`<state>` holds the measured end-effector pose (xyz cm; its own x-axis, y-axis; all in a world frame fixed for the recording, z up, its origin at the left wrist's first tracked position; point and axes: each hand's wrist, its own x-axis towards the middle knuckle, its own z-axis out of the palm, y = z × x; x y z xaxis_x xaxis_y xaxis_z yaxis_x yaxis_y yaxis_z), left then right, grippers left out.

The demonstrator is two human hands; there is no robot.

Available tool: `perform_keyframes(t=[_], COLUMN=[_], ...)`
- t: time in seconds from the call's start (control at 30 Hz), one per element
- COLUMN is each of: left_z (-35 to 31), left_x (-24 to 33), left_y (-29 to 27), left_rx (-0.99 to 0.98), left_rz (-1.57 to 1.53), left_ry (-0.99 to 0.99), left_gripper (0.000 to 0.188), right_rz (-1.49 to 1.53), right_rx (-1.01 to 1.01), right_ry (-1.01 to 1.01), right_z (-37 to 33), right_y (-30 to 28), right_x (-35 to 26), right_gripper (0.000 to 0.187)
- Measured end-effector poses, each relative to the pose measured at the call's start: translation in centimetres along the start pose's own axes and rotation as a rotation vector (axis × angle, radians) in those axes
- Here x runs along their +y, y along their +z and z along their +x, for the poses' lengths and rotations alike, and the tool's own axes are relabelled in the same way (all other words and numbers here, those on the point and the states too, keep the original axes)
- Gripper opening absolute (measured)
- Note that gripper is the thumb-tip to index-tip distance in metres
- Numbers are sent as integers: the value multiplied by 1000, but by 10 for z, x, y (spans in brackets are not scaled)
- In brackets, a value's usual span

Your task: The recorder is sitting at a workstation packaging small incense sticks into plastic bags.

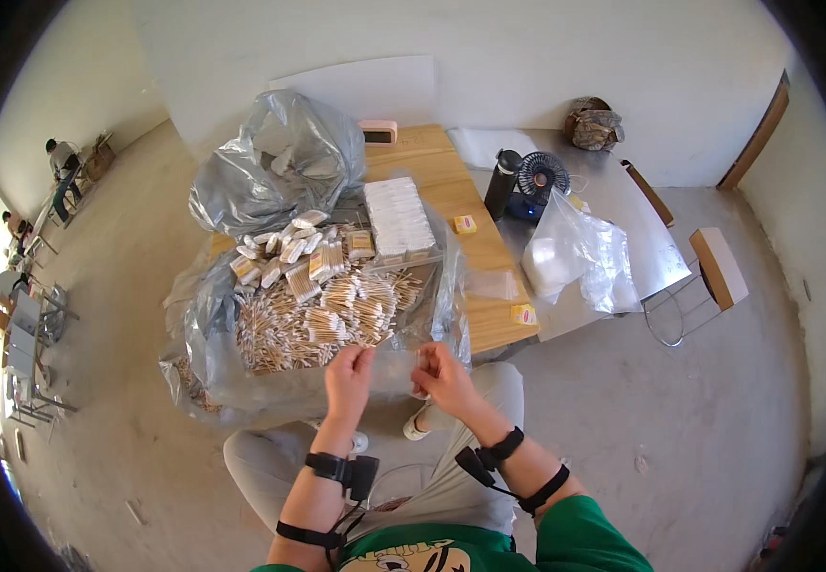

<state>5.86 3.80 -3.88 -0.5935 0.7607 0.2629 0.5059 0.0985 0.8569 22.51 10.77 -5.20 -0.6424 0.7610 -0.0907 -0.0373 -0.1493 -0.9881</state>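
In front of me a heap of loose cotton swabs [284,329] with wooden sticks lies on grey plastic sheeting [211,324]. My left hand [347,383] is at the heap's near edge, thumb and fingertips pinched together; what they hold is too small to make out. Level with it, a short gap to the right, my right hand [446,379] has its fingers curled closed, and their contents are hidden. Clear plastic shows between and behind both hands. Small filled packs of swabs [298,246] are piled on the far side of the heap, beside a block of stacked white packs [399,217].
A large grey plastic bag [284,157] stands at the back left. Small yellow boxes [523,314] sit on the wooden table [489,257]. On the metal table to the right are a black bottle [502,184], a fan [542,175] and a clear bag [580,253]. People work far left.
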Motion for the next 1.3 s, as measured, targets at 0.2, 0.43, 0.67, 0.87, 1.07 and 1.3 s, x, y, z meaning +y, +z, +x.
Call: perform_keyframes(t=[0.2,0.43,0.67,0.87,1.07,1.3], left_z=[27,32,51,122,173,183], left_x=[-61,-121,-110,-64,-65,-88], left_y=[-58,-84,-68,-48,-8,-18], left_rx=[202,168,113,25,-152,-49], left_rz=[208,402,398,406,532,368], left_ry=[-94,21,135,215,161,-60], left_gripper=[16,12,16,27,52,37], right_rz=[-282,-707,-1197,-1058,-596,-224], right_rx=[600,899,794,633,384,260], right_ry=[-109,11,-102,-437,-144,-68], right_z=[41,84,98,69,13,-16], right_y=[-111,-195,-174,-93,-7,13], right_x=[16,11,11,14,29,33], right_gripper=[32,29,36,22,14,6])
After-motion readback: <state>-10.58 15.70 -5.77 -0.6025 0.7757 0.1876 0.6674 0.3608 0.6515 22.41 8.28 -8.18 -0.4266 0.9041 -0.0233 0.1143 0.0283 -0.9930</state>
